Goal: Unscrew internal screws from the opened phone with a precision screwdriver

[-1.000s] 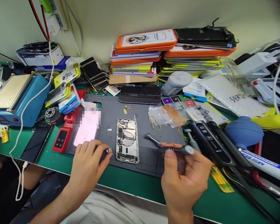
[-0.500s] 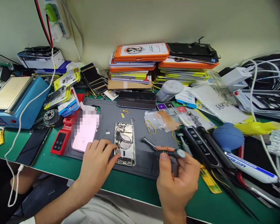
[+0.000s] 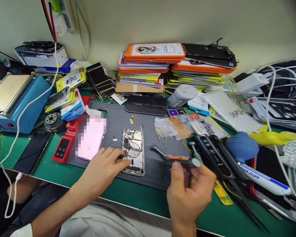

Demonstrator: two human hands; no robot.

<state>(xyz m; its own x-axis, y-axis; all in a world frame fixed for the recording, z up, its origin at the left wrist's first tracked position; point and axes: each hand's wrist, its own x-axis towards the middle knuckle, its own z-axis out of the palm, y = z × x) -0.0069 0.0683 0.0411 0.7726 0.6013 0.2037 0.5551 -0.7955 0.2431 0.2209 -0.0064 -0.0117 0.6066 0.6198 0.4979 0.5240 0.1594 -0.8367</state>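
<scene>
An opened phone (image 3: 137, 164) lies on the dark grey mat, its circuit parts and a round coil exposed. My left hand (image 3: 106, 168) is over its left side, thumb and forefinger brought together above the inside of the housing. Whatever is between those fingertips is hidden. To the right of the phone, my right hand (image 3: 191, 191) grips a dark-handled screwdriver (image 3: 181, 162) with a grey end cap, raised above the mat. A slim rod with a shiny metal section (image 3: 160, 152) sticks out leftward from the same hand; whether it is a separate tool I cannot tell.
A pink sheet (image 3: 91, 141) and a red device with buttons (image 3: 62, 148) lie left of the phone. Behind are a dark phone screen (image 3: 146, 105) and stacked orange boxes (image 3: 153, 52). A blue air blower (image 3: 241, 146) and black tools (image 3: 214, 158) crowd the right.
My left thumb has moved rightward across the phone's lower inside, and a small metal piece seen by it earlier is out of sight. My right hand keeps its grip. The view has shifted slightly.
</scene>
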